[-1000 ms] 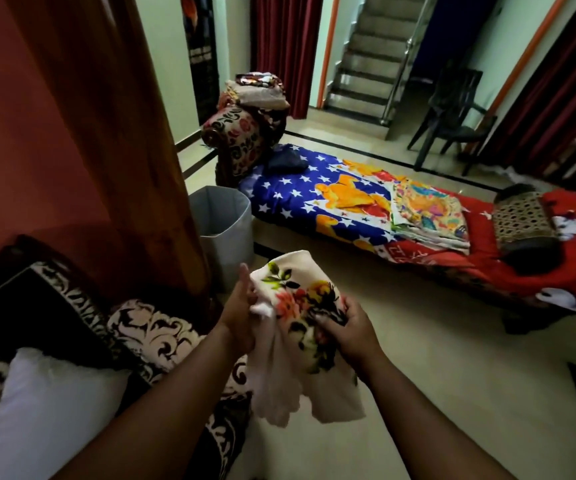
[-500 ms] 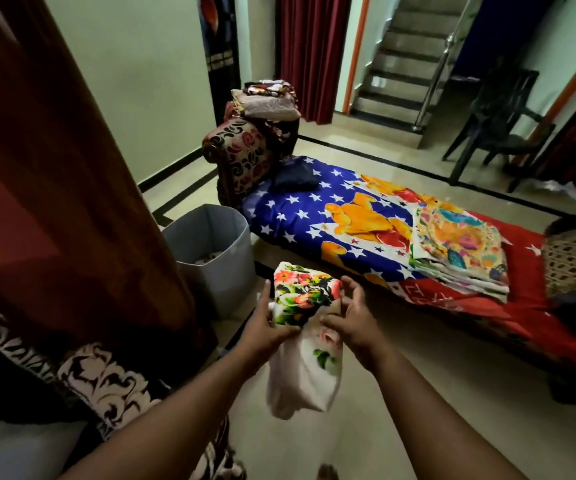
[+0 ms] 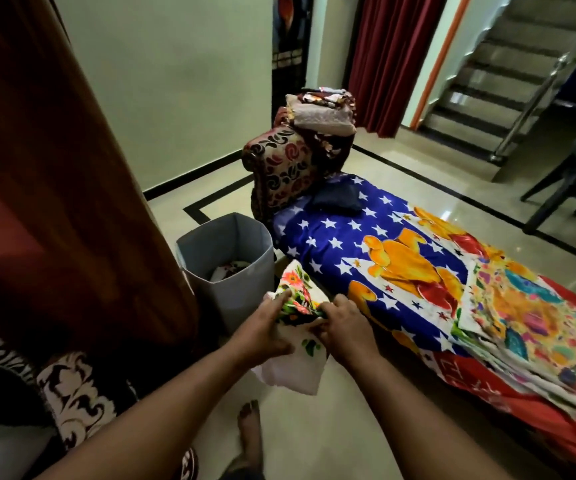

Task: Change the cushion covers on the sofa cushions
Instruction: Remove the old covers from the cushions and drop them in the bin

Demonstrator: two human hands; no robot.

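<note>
Risk of floral cover (image 3: 300, 299), bunched between gripping left hand (image 3: 265, 332) and right hand (image 3: 343, 327), slipping floorward short of grey bin (image 3: 231, 271) just beyond left hand.

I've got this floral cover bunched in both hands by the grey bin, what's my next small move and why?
Probably drop the floral cover into the grey bin. Both the left hand and right hand grip it bunched just beside the open bin, which already holds cloth.
</note>
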